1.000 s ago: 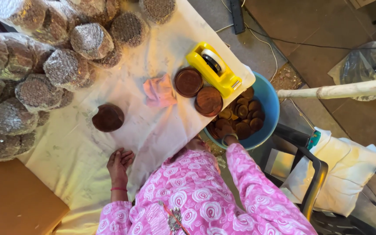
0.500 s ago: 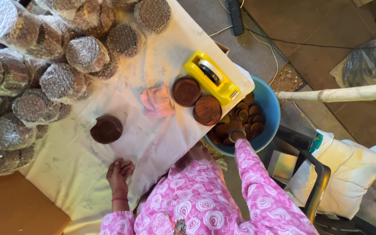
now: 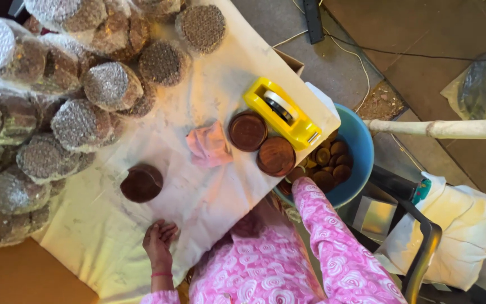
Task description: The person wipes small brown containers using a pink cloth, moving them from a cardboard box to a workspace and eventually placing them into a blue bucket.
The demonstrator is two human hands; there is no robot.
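Left hand is lying flat on the white cloth at the table's near edge, fingers loosely curled, gripping nothing. Nearest thing to it: a dark brown wooden block, just above it on the cloth, not touching.

Right hand is reaching down past the table edge into the blue tub. The hand itself is hiding behind the pink sleeve and the table corner, so I cannot tell if it is open or closed. The tub is sitting on the floor just right of the table, holding small brown round discs.

On the cloth near that corner: 2 larger brown round discs lying side by side, touching a yellow tape dispenser. A pink rag is lying just left of them. Bubble-wrapped round bundles are piling up across the far left of the table.
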